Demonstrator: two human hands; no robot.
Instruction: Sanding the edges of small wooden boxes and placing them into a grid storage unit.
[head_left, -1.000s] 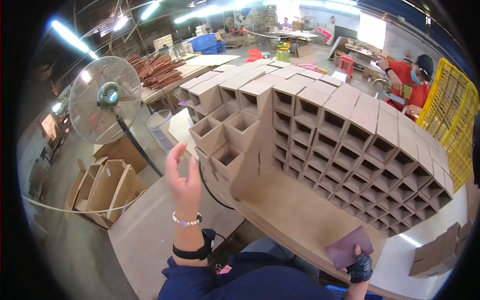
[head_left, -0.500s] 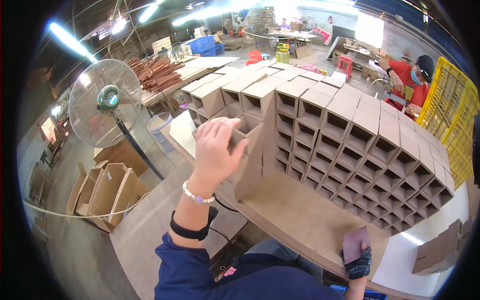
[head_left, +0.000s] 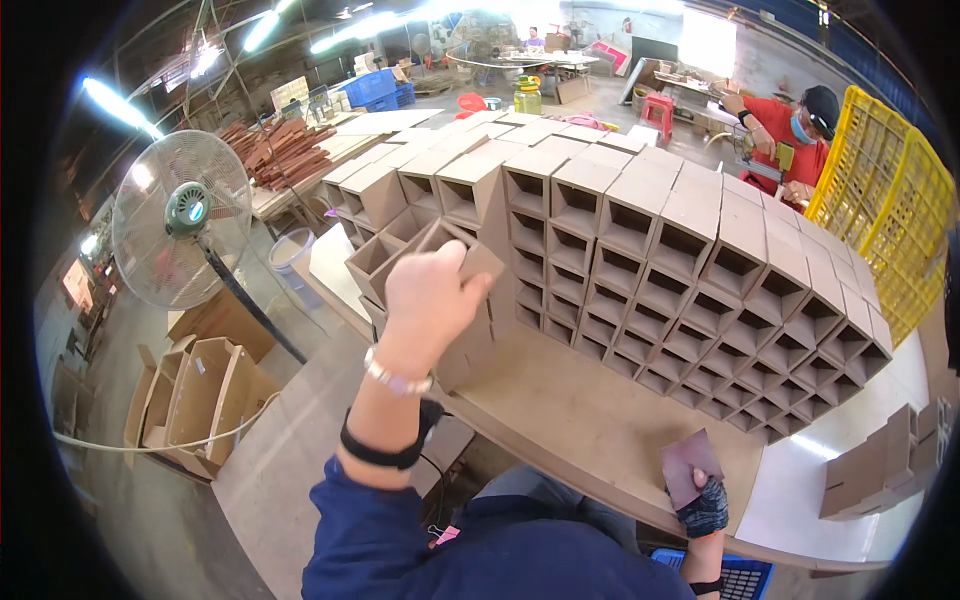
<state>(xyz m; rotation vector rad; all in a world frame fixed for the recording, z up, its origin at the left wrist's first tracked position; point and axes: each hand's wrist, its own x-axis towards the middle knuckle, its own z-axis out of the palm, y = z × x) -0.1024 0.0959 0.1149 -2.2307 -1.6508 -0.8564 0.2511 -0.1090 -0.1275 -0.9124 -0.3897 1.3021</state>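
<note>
My left hand [head_left: 435,300], bare with a beaded bracelet at the wrist, is closed on the rim of an open brown box [head_left: 482,262]. That box sits tilted at the top of the low left part of the stack; my fingertips are partly hidden inside it. Beside it stands another open box [head_left: 385,250]. My right hand [head_left: 703,505], in a dark fingerless glove, holds a purplish-brown square sheet [head_left: 690,465] that looks like sandpaper, low over the tabletop [head_left: 570,400]. A tall stack of open-fronted brown boxes [head_left: 665,240] fills the table ahead.
A standing fan [head_left: 190,210] and cardboard cartons [head_left: 205,400] are at left. Yellow plastic crates [head_left: 885,205] stand at right, near a person in red [head_left: 790,145] with a power tool. More brown boxes [head_left: 880,465] lie on the white surface at right. A blue crate [head_left: 735,575] sits below.
My left hand has gone from spread fingers above the boxes to a grip on one box, which now tilts. My right hand still holds the sheet. The whole view has shifted slightly.
</note>
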